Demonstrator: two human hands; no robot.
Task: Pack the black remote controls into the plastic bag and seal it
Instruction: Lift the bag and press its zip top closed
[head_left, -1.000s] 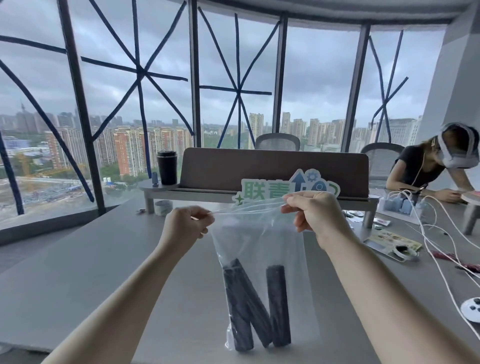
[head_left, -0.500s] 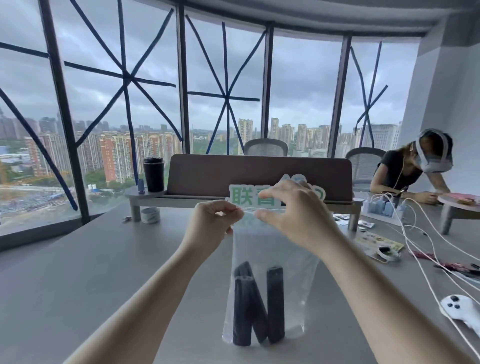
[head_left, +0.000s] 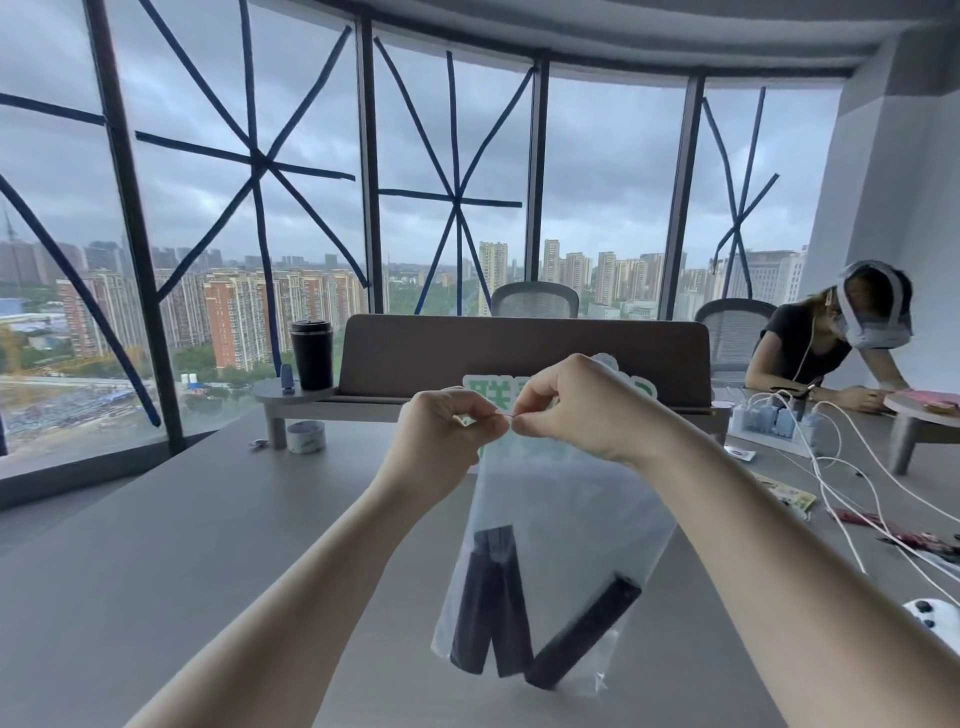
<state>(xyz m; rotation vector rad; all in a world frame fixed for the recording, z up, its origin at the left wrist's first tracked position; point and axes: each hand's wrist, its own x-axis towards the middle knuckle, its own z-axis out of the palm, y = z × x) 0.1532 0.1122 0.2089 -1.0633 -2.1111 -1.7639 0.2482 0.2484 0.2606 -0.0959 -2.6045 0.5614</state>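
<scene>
Low in the middle, three remotes (head_left: 519, 608) hang inside the bag (head_left: 566, 519). Above, the left hand (head_left: 447, 436) and right hand (head_left: 576, 410) pinch its top edge. Press along the strip so no gap stays open.

A curved wall of tall dark-framed windows (head_left: 457, 171), crossed with blue tape, shows grey overcast sky and apartment towers. A long grey table (head_left: 156, 545) carries a brown desk divider (head_left: 524, 353); two grey mesh chairs (head_left: 535, 300) stand behind it.

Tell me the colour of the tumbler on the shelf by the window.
Black, glossy, seen in the head view: the tumbler.
</scene>
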